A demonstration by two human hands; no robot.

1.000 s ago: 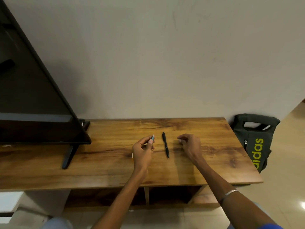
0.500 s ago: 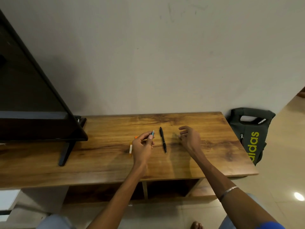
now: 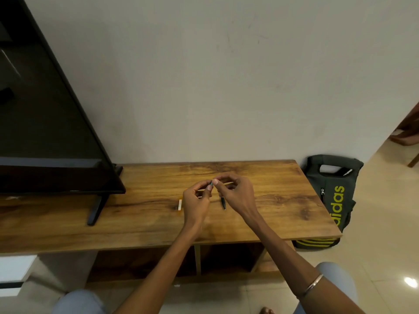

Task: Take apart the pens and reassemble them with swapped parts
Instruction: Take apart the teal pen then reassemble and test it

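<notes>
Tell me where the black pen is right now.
Head view: the black pen lies on the wooden table, partly hidden under the right hand, right of the left hand.

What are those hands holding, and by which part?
The left hand pinches a small pen part near its blue-tipped upper end; the right hand fingertips meet that tip. Black pen lies unheld.

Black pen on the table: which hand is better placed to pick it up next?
Right. The right hand hovers directly over the black pen, while the left hand already holds the small blue-tipped pen part in its grip.
</notes>
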